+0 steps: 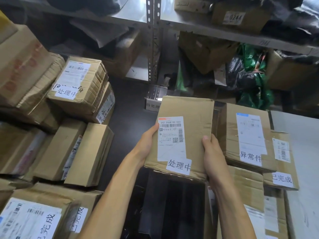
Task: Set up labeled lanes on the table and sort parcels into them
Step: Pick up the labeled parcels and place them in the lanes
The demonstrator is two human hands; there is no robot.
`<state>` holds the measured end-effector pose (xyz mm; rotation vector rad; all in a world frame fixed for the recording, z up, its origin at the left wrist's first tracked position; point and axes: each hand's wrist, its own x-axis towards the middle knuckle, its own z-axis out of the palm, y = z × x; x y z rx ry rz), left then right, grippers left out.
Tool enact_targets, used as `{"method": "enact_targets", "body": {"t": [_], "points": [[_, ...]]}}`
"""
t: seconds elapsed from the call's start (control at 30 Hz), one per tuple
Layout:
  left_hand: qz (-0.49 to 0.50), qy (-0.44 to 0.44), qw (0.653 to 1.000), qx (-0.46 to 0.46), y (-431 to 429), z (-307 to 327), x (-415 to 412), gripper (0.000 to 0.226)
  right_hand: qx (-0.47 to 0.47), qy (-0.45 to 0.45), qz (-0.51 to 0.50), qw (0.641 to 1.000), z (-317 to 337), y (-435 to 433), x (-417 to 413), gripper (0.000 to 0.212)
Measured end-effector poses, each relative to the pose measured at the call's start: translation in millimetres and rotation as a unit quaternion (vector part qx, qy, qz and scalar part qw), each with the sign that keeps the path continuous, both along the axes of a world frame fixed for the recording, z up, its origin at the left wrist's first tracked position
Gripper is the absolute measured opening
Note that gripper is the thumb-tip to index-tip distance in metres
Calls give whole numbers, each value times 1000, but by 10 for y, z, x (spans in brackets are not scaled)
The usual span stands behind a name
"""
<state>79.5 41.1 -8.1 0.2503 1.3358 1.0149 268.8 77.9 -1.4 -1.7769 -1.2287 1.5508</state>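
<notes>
Held parcel: we see a flat cardboard parcel (195,114) held up over the dark table (127,109). Its top face is turned toward us and carries a white shipping label (170,135) and a 处理中 sticker (178,166) at the near edge.
Left hand: our left hand (148,142) grips the parcel's left edge, with the thumb laid on the margin of the shipping label. The fingers are curled underneath, out of sight.
Right hand: our right hand (214,157) grips the near right corner, with the thumb pressed on the top face and the fingers wrapped under.
Where it sits: the parcel is between the two groups of boxes. Its far left corner covers part of the 待处理 lane sign (152,105), and its right edge is just beside the 异常件 parcel (248,135).
Right side: the 异常件 parcel lies on top of other boxes, with a right-hand 已完成 parcel (283,163) against its far side.
Left side: a piled 处理中 parcel (77,80) tops a stack, and a near-left 已完成 parcel (34,218) lies closest to us.
Behind: metal shelving (153,40) holds cartons and a green bag (253,83).
</notes>
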Motion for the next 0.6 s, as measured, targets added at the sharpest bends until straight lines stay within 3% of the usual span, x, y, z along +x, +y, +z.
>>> {"method": "enact_targets", "body": {"t": [0.4,0.6], "points": [[-23,-13,999,38,27,117,113,48,37,-3,-17,999,214,-32,141,88],[-21,-15,999,38,70,62,101,50,53,-68,-13,996,222,-4,11,105]]}}
